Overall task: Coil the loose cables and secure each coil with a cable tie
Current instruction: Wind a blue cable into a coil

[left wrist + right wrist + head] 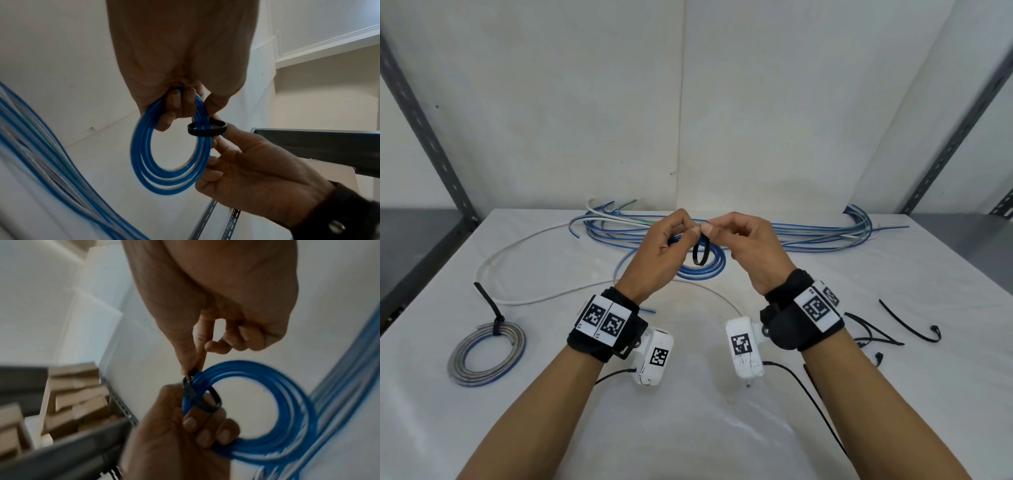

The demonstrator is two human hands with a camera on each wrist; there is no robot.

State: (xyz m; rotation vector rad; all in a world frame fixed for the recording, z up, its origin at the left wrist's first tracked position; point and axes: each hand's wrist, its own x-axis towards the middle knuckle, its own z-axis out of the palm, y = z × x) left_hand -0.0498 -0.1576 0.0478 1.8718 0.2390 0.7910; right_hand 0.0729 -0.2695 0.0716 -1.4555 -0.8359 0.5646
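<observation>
Wrists: you are wearing black straps with white coded tags [604, 320] on both wrists, each carrying a white camera block, over the near part of the white table [688, 428].
Tied coil: a grey-and-blue coil [487, 354] is lying flat on the table to your near left, with a black tie [493, 310] cinched around it and its tail sticking up.
Spare ties: several loose black cable ties [907, 323] are lying on the table to your right, near your right wrist.
Left hand: your left hand [659, 255] is holding the blue coil [172, 155] up above the table, its fingers [171, 110] curling through the coil and gripping the strands at the top.
Right hand: your right hand [748, 246] is meeting the left, its thumb and forefinger pinching the black cable tie [206, 129] at the coil's upper edge; the remaining fingers are curling loosely.
Cable tie: it is forming a closed black loop around the coil's bundled strands, sitting loosely, with a gap showing between band and cable.
Blue coil: it is hanging as several round turns below your two hands, at the middle of the table.
White cable: a long white cable [517, 260] is sweeping in a wide curve across the table to the left, beyond the tied coil.
Loose cables: a bundle of uncoiled blue cables [808, 236], with some white and green strands, is lying stretched along the far edge of the table against the white wall.
</observation>
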